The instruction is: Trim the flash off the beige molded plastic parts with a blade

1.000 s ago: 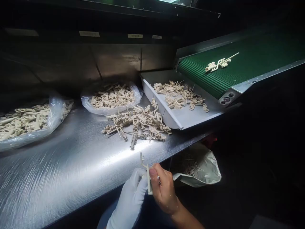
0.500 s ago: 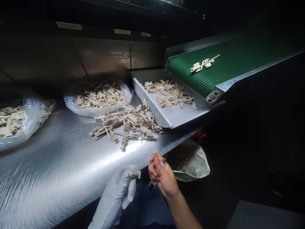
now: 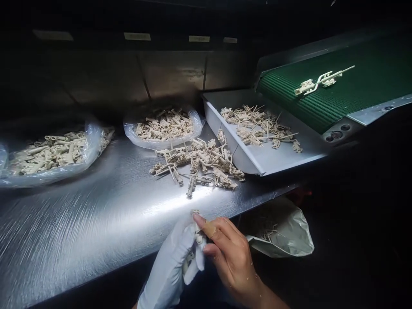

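My left hand (image 3: 175,253), in a white glove, is closed around a beige moulded plastic part (image 3: 198,236) just past the table's front edge. More beige plastic (image 3: 188,262) shows lower down between the gloved fingers. My bare right hand (image 3: 233,253) has a tan strip wrapped round the index finger. That fingertip presses on the part's upper end, and the thumb is close to its lower side. Ahead of both hands, a loose pile of beige moulded parts with thin stems (image 3: 206,163) lies on the metal table (image 3: 128,214).
Clear plastic bags (image 3: 128,133) of beige pieces stand at the left and back. A white tray (image 3: 257,165) with stemmed parts sits below the green conveyor (image 3: 322,107), which carries a moulded piece (image 3: 325,81). A pale sack (image 3: 296,231) with thin scraps hangs below the table edge.
My right hand has come from a fist, with a small metallic piece showing at it, onto the part in my left hand. The view has swung left, so the surroundings sit further right.
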A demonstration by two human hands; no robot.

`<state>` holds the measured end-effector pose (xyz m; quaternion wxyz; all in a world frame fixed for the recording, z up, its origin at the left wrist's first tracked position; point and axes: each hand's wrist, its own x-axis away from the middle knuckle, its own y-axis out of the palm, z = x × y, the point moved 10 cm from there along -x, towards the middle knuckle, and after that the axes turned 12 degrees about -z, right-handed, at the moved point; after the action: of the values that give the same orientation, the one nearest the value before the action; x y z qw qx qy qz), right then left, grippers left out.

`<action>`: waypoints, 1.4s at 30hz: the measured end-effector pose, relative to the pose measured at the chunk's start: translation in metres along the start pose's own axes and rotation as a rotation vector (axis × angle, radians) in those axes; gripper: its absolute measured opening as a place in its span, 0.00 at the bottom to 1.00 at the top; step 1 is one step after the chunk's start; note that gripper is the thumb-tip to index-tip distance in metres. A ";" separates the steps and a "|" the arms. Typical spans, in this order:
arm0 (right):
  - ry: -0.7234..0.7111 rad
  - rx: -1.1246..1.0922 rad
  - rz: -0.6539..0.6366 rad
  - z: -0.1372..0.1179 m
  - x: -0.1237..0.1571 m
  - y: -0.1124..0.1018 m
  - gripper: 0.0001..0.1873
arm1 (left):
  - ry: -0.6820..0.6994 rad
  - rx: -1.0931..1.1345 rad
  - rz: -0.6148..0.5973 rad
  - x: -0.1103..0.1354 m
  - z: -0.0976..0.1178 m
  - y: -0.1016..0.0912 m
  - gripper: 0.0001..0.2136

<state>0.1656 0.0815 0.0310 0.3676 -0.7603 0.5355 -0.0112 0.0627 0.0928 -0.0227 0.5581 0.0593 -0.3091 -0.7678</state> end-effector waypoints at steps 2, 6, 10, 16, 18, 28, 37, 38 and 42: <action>-0.018 0.044 0.018 -0.003 -0.001 0.001 0.25 | -0.037 0.022 -0.012 0.002 -0.006 -0.001 0.17; -0.037 0.084 0.014 -0.005 -0.002 0.005 0.26 | -0.114 0.027 -0.036 0.007 -0.021 -0.006 0.21; -0.052 0.106 0.016 -0.007 0.000 0.008 0.26 | -0.140 -0.012 -0.062 0.007 -0.023 -0.007 0.23; -0.072 0.098 0.023 -0.007 0.004 0.013 0.22 | -0.100 -0.023 -0.018 0.004 -0.019 -0.010 0.23; -0.072 0.101 0.036 -0.007 0.004 0.012 0.20 | -0.081 -0.027 -0.001 0.003 -0.020 -0.012 0.23; -0.067 0.191 0.042 -0.001 -0.002 0.008 0.26 | -0.128 0.000 -0.036 0.000 -0.026 -0.013 0.20; -0.093 0.222 0.040 -0.001 -0.002 0.010 0.26 | -0.189 0.000 -0.019 0.002 -0.026 -0.013 0.23; -0.092 0.238 0.034 -0.001 -0.002 0.010 0.26 | -0.184 0.002 -0.012 0.002 -0.026 -0.013 0.23; -0.120 0.192 0.020 -0.002 0.001 0.011 0.21 | -0.164 0.034 0.032 0.003 -0.030 -0.020 0.20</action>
<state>0.1566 0.0784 0.0260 0.4700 -0.7155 0.5167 -0.0130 0.0583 0.0811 -0.0567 0.5421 0.0008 -0.3676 -0.7557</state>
